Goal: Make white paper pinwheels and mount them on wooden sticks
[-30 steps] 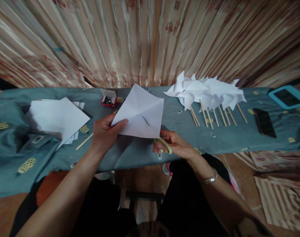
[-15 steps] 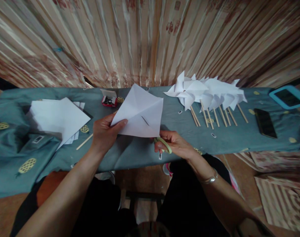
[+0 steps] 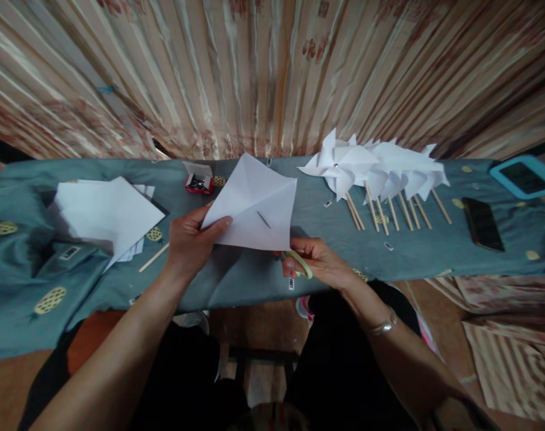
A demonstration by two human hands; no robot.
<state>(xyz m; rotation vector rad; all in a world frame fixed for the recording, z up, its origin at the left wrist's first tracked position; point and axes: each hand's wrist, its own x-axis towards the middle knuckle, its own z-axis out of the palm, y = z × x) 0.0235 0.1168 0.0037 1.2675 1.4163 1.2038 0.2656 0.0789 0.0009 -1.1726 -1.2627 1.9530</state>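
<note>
One sheet point(image 3: 254, 191) is hanging above the counter point(image 3: 247, 281): the left grip point(image 3: 194, 236) is pinching its left side, the right grip point(image 3: 312, 260) is holding the scissors point(image 3: 305, 265) at its near right corner. Perhaps a blade point(image 3: 264, 219) is showing mid-sheet; drawing it taut should be steadying the cutting.

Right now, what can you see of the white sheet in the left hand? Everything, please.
The white sheet looks like paper, roughly square, with creases meeting near its middle. It is held above the cloth. The left hand grips its left corner, thumb on top. A thin dark line, slit or blade, shows in its right part. At its lower right corner is the right hand with green-handled scissors; contact there is unclear.
</note>
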